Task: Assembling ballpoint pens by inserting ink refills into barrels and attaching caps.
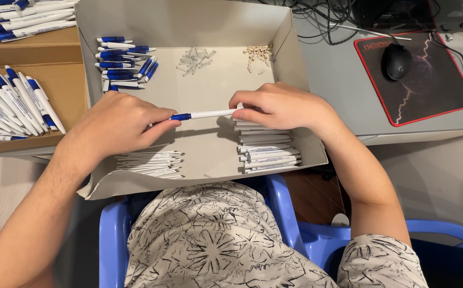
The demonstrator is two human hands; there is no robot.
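Both hands hold one white pen with a blue grip [204,114] level above an open cardboard box [188,32]. My left hand [119,125] pinches its blue end and my right hand [279,106] grips the white end. Inside the box lie white pen barrels [266,152] under my right hand, thin white refills [149,162] near my left hand, blue pen parts [122,58] at the back left, small springs [194,60] at the back middle and small tan pieces [256,53] at the back right.
Finished blue-and-white pens [15,106] lie on a brown cardboard surface at the left, more at the top left [23,18]. A black mouse [396,61] sits on a red-edged mat [428,85] on the grey desk, cables behind. A blue stool [290,213] is below.
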